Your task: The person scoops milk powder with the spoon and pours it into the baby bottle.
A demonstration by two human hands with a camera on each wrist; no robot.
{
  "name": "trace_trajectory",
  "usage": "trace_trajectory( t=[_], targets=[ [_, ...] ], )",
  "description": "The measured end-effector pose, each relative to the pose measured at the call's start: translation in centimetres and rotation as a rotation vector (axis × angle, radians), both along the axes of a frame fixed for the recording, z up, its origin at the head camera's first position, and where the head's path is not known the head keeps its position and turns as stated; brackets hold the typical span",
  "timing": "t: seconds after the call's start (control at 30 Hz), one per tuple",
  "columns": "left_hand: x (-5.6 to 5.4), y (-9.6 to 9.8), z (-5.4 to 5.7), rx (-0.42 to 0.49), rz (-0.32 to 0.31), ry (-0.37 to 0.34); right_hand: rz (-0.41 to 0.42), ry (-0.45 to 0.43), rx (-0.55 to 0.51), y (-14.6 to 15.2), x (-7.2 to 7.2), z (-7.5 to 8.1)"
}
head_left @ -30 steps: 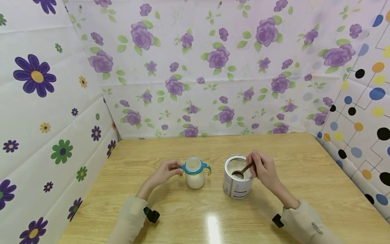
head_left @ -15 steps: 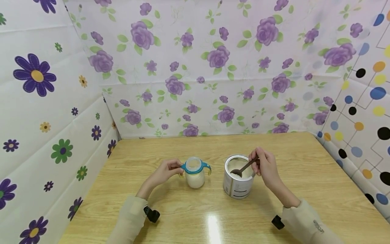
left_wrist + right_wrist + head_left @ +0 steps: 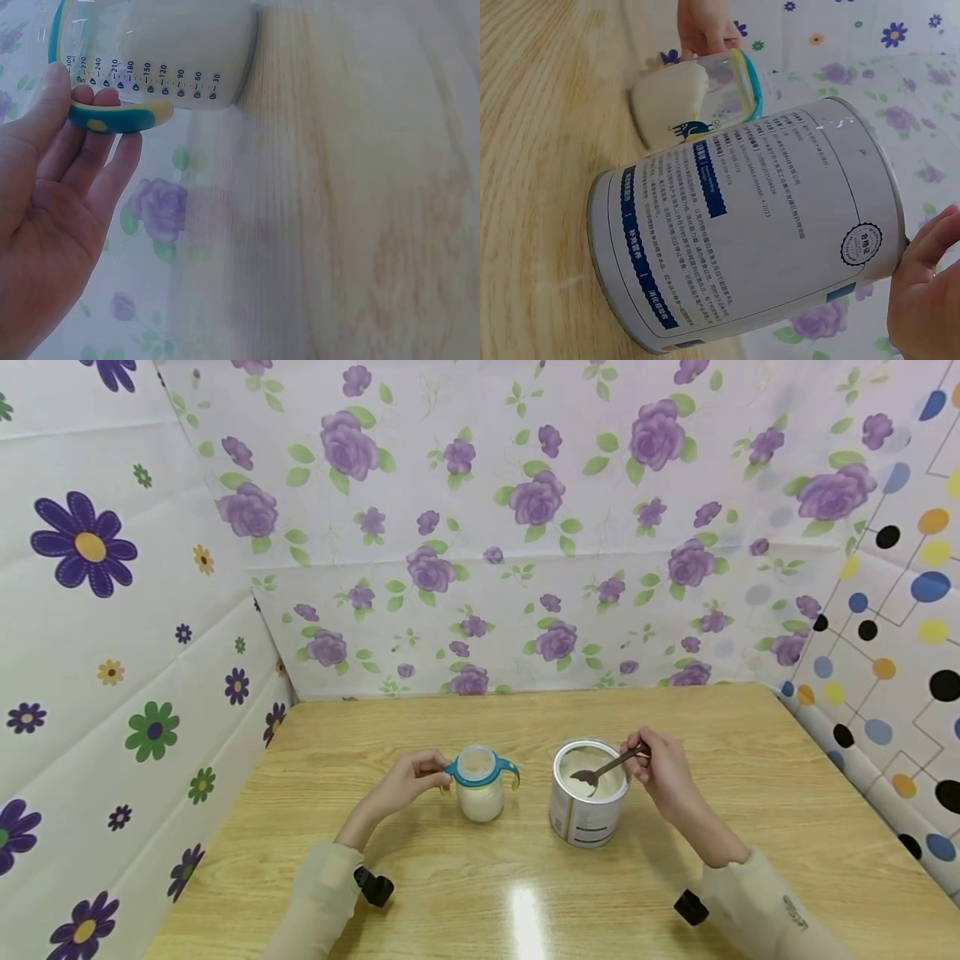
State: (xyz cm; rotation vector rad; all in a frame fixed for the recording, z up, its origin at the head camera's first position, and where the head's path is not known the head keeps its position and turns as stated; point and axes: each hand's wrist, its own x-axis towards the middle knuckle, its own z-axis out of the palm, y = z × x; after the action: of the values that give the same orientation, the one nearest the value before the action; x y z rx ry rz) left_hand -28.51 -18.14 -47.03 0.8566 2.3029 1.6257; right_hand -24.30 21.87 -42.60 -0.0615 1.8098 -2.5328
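Note:
A baby bottle [image 3: 481, 802] with a blue collar and two handles stands on the table, partly filled with something milky white. My left hand [image 3: 411, 784] holds its left handle [image 3: 120, 117] between thumb and curled fingers. To the right of the bottle stands an open milk powder tin [image 3: 587, 818], with pale powder inside. In my right hand [image 3: 662, 773] is a dark brown spoon [image 3: 617, 762], gripped by its handle. The spoon's bowl sits within the tin's mouth, with powder at it. In the right wrist view the tin [image 3: 742, 225] hides the spoon.
The wooden table [image 3: 450, 893] carries the bottle and tin near its middle. A flowered cloth wall [image 3: 480, 602] rises behind it, with patterned cloth at both sides. Each sleeve has a small black camera [image 3: 373, 888] at the wrist.
My right hand has drawn a little to the right and the spoon now lies flatter, its bowl higher in the tin. My left hand and the bottle stay still.

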Motion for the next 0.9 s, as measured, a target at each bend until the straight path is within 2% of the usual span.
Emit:
trace_trajectory(
  t=[0.1,0.2,0.3,0.4,0.57,0.63,0.77,0.9],
  targets=[
    [0.0,0.0,0.0,0.002,-0.003,0.005,-0.033,-0.032,-0.009,0.2,0.0,0.0],
    [0.0,-0.1,-0.2,0.002,-0.007,0.001,-0.107,0.015,0.053,0.1,0.1,-0.1],
    [0.0,-0.1,-0.3,0.006,-0.012,-0.002,-0.2,0.15,0.188,-0.3,0.2,-0.3],
    [0.1,-0.1,-0.2,0.007,-0.015,0.008,-0.269,0.327,0.333,-0.8,0.3,-0.3],
    [0.1,0.0,0.1,0.002,-0.013,0.008,-0.32,0.591,0.532,-2.2,1.7,1.2],
    [0.1,0.0,0.1,0.0,-0.013,0.006,-0.335,0.692,0.605,-2.6,1.8,1.1],
    [0.0,-0.1,0.0,-0.002,-0.013,0.007,-0.326,0.825,0.718,-3.2,1.2,-0.1],
    [0.0,-0.1,0.0,-0.002,-0.018,0.01,-0.247,0.898,0.794,-3.7,1.1,-0.2]
  ],
)
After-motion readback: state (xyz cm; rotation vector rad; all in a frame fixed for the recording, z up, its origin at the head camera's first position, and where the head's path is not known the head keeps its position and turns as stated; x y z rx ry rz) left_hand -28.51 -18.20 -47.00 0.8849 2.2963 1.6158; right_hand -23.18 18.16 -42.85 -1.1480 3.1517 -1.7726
